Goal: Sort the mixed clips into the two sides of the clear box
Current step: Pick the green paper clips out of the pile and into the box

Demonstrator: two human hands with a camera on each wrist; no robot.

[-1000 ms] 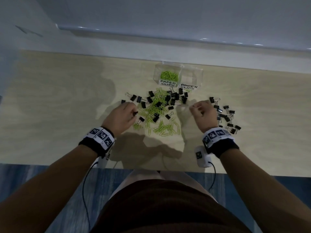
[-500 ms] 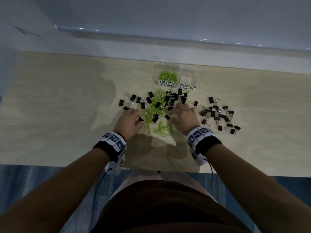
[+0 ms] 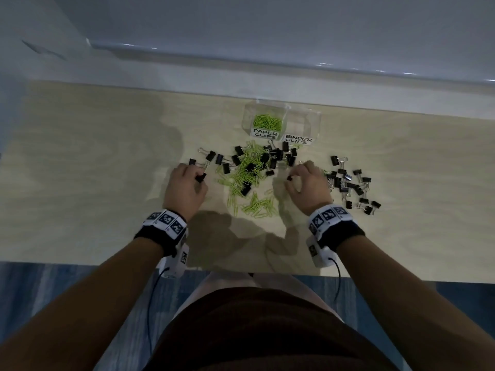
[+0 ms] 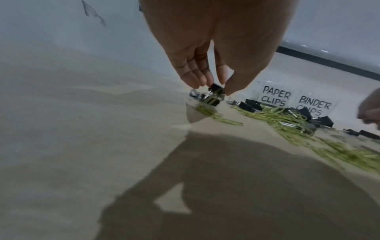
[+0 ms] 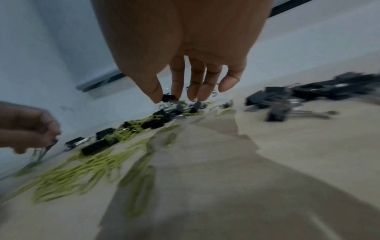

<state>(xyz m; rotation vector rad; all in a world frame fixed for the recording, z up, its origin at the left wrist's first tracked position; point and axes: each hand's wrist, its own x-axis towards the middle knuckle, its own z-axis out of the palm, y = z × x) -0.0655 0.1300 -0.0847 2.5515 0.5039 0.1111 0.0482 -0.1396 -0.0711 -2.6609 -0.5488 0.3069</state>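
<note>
A clear two-sided box (image 3: 305,119) stands at the back of the table; its side labelled PAPER CLIPS (image 3: 265,133) holds green paper clips, and nothing shows in the BINDER CLIPS side (image 3: 297,140). In front of it lies a mixed heap of green paper clips (image 3: 249,180) and black binder clips (image 3: 278,156). My left hand (image 3: 187,183) pinches a black binder clip (image 4: 216,89) at the heap's left edge. My right hand (image 3: 308,183) pinches another black binder clip (image 5: 169,98) between thumb and forefinger at the heap's right edge.
A separate group of black binder clips (image 3: 351,186) lies right of my right hand. The pale wooden table (image 3: 93,183) ends at a near edge by my body; a white wall ledge (image 3: 267,62) runs behind the box.
Both hands drew in toward the heap's middle half a second ago, then moved apart again. Each now pinches a binder clip lifted from the heap.
</note>
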